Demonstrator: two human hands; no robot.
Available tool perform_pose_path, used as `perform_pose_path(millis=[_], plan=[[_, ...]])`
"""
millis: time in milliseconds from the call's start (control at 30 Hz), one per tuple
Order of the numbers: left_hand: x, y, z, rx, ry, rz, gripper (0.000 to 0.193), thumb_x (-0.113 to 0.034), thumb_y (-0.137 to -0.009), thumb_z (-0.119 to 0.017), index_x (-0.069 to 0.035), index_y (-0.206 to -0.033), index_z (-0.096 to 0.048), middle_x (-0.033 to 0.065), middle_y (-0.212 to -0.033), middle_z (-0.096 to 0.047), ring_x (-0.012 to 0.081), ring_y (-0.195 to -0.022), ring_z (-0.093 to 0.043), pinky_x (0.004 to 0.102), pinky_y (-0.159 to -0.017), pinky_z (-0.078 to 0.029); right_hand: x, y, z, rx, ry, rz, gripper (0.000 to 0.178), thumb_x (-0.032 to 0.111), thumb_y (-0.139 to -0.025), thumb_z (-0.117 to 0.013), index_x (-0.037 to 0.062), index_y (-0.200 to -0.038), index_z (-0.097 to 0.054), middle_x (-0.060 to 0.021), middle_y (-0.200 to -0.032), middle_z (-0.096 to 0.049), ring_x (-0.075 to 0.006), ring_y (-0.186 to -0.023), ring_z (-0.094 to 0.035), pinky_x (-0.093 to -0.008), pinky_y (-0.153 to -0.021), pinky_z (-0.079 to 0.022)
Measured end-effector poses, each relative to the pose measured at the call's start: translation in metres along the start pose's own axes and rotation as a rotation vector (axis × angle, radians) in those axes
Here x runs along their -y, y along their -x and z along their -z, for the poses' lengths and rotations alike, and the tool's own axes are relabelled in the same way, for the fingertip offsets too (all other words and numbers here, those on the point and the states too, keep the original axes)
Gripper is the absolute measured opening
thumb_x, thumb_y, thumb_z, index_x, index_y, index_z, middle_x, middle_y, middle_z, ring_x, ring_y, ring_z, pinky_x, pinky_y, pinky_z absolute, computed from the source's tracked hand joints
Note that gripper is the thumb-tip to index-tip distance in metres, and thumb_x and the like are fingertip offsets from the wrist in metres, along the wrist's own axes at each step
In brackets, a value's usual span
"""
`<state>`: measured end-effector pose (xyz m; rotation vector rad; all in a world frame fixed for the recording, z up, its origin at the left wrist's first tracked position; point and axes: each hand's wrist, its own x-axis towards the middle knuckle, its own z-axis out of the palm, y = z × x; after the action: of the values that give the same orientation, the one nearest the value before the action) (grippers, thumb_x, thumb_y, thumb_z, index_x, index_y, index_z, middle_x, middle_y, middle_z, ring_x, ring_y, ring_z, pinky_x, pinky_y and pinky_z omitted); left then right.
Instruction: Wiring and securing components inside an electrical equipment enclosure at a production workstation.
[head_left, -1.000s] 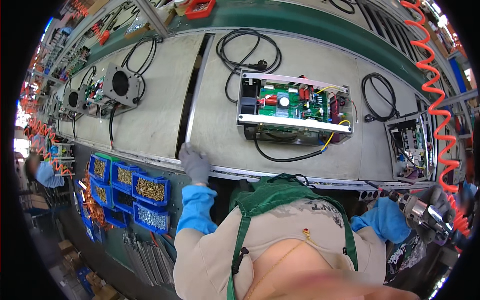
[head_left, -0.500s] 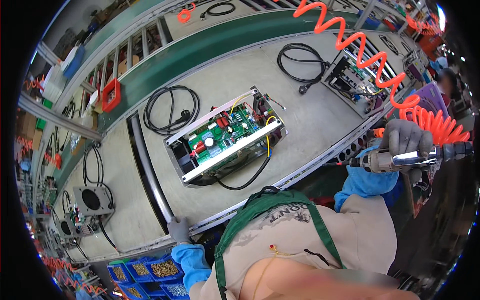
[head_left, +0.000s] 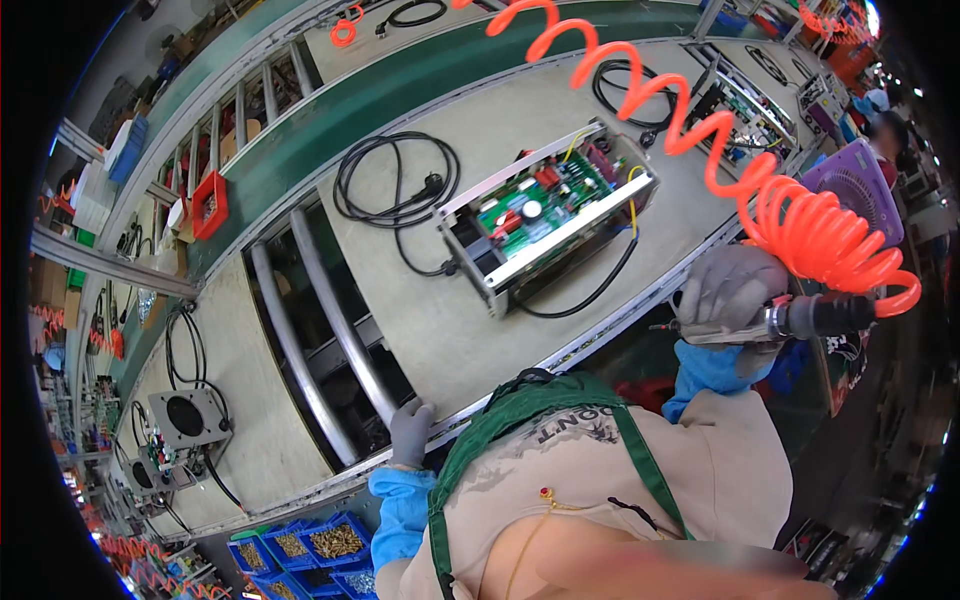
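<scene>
Silver-railed unit [head_left: 548,214], green board [head_left: 565,193] inside, slid right; right hand [head_left: 733,290] round tool [head_left: 812,317], left hand [head_left: 410,432] grip unclear

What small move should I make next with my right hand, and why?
I'd probably bring the power tool toward the open chassis. Your right hand already grips it, but it sits by the near edge of the bench, short of the chassis, whose circuit board is exposed.

Lower left: blue bins [head_left: 342,562] hold brass-coloured parts [head_left: 336,541] | upper left: red tray [head_left: 221,204] is at the edge of green belt [head_left: 440,110] | right: purple panel [head_left: 866,180] stands tilted, co-worker [head_left: 887,137] is beyond it
</scene>
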<state>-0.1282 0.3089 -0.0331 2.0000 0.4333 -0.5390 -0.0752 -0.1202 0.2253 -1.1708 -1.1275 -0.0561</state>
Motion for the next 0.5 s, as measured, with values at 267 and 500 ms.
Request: perform_pose_path(millis=[267,500], plan=[[-0.070,-0.022,-0.077,0.489,0.256,-0.002,0.028,-0.018,-0.088,-0.057,0.004,-0.103,-0.065,0.0053,-0.089,-0.066,0.0127,-0.078,-0.056,0.0259,-0.071,-0.044,-0.007,0.069,-0.025,-0.764,-0.293,-0.706,0.061,0.017,-0.071,-0.079,0.0008,-0.123,-0.051,-0.0128,-0.085,-0.064,-0.0160,-0.064,-0.060,-0.0271,-0.054,-0.048],[-0.098,-0.050,-0.135,0.775,0.377,0.096,0.026,-0.018,-0.088,-0.057,0.003,-0.099,-0.064,0.0044,-0.085,-0.063,0.0122,-0.075,-0.056,0.0258,-0.069,-0.044,-0.060,0.122,-0.026,-0.647,-0.107,-1.230,0.051,0.005,-0.067,-0.077,0.0012,-0.114,-0.057,-0.0042,-0.083,-0.063,-0.0084,-0.062,-0.058,-0.0221,-0.050,-0.044]])
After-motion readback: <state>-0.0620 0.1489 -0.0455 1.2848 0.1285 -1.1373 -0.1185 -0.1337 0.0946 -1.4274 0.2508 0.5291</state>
